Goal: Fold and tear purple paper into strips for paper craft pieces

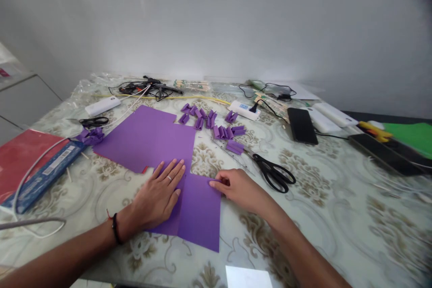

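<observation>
My left hand (161, 194) lies flat with fingers stretched on a purple paper sheet. Beside it, my right hand (238, 186) pinches the upper right edge of a smaller purple paper (200, 211), which overlaps the sheet under my left hand. A large purple paper (143, 137) spreads out beyond my left hand. Several folded purple paper pieces (211, 120) are clustered past the papers. Black-handled scissors (274, 172) lie to the right, above my right forearm, their blades partly behind a folded purple piece (235, 146).
A red sheet (25, 155) and a blue packet (50, 173) lie at left, near more scissors (91, 121) and crumpled purple paper (91, 136). A power strip (245, 109), cables (150, 86), phones (301, 125) and a green sheet (411, 137) stretch across the back and right.
</observation>
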Available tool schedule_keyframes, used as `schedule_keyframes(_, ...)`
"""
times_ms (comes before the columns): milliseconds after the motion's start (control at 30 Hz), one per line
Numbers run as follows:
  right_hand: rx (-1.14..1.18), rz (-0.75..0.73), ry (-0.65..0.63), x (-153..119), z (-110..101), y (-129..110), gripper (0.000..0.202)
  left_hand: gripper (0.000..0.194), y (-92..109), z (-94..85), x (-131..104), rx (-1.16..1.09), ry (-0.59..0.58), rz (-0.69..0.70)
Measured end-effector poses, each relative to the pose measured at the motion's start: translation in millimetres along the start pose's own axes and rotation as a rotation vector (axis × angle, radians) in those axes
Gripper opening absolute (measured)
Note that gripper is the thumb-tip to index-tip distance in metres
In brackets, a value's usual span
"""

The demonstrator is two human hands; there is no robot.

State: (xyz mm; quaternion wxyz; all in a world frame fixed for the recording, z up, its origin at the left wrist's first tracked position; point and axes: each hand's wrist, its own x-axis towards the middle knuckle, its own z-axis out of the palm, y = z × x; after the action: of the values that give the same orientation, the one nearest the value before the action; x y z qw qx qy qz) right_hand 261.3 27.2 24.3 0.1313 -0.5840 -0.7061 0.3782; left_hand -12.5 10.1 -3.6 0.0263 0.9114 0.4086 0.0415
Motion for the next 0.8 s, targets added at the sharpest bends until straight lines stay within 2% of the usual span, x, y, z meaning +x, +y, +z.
schedule_keyframes(200, 0.056, 0.041, -0.029, -1, 2, 6, 0.026, 0.061, 0, 1.1, 0, -0.014, 0.001, -0.006)
schedule_keyframes(400, 0.241, 0.08, -0.098, -9, 5, 14, 0.028, 0.062, -1, 0.4, -1, -0.031, 0.018, -0.006)
schedule_keyframes(633, 0.277, 0.121, 0.006, -18, 15, 15, 0.026, 0.072, 8, -4.8, -24, -0.042, 0.063, 0.062)
schedule_keyframes(800, 0.242, 0.128, -0.026, -27, 13, 5, 0.031, 0.074, 10, 0.7, -32, 0.027, 0.03, 0.058)
